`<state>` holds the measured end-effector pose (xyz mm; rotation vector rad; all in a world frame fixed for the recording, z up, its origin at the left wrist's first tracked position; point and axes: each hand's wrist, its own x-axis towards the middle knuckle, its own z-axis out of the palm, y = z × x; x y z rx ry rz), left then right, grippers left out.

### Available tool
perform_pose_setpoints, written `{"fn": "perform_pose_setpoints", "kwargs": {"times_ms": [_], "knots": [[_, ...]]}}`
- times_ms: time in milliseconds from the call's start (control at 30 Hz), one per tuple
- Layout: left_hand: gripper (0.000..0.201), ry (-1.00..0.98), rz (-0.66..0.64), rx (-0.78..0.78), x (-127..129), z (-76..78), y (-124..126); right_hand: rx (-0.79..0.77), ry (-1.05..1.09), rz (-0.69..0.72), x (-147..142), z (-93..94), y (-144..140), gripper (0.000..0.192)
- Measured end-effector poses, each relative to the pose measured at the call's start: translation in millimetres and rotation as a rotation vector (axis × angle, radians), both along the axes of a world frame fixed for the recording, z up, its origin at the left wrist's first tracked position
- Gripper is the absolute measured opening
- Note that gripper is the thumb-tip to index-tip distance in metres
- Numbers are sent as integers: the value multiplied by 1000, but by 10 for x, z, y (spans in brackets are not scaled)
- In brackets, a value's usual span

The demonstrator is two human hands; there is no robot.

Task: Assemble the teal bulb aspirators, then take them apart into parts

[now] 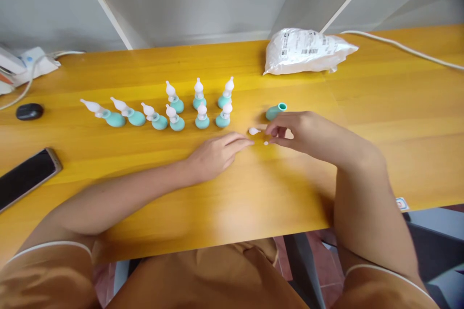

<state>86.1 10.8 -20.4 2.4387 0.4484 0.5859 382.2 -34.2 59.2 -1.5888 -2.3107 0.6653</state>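
Note:
My left hand (217, 153) lies on the yellow table (232, 193), fingers stretched toward a small white tip (254, 131) lying just beyond them. My right hand (302, 133) hovers low beside it, fingertips pinched close to a tiny white piece (266, 143); whether it grips the piece I cannot tell. A teal bulb (275, 111) without a tip lies on its side just behind my right hand. To the left stand several assembled teal bulbs with white tips (201, 104), and three more lie tilted in a row (125, 113).
A white plastic bag with barcode labels (306, 51) rests at the back right. A white cable (406, 49) runs along the far right. A black phone (25, 177) and a dark oval object (29, 111) lie at the left, with white devices (25, 65) behind.

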Motion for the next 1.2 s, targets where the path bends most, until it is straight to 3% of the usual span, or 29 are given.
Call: {"fn": "perform_pose_setpoints", "kwargs": {"times_ms": [67, 167, 500, 800, 1067, 1200], "knots": [[45, 0, 7, 4, -2, 1, -3, -83, -10, 12, 22, 6, -23, 6], [35, -8, 20, 25, 2, 12, -10, -148, -27, 12, -12, -27, -25, 13], [8, -8, 62, -42, 15, 70, -40, -125, -59, 81, -189, 8, -10, 16], [9, -147, 114, -338, 46, 204, -28, 34, 166, 159, -344, 64, -73, 7], [19, -225, 69, -576, 63, 211, 12, 181, 323, 225, -444, 32, -57, 8], [21, -256, 62, -622, 53, 210, 27, 206, 354, 222, -456, 51, -61, 7]]}}
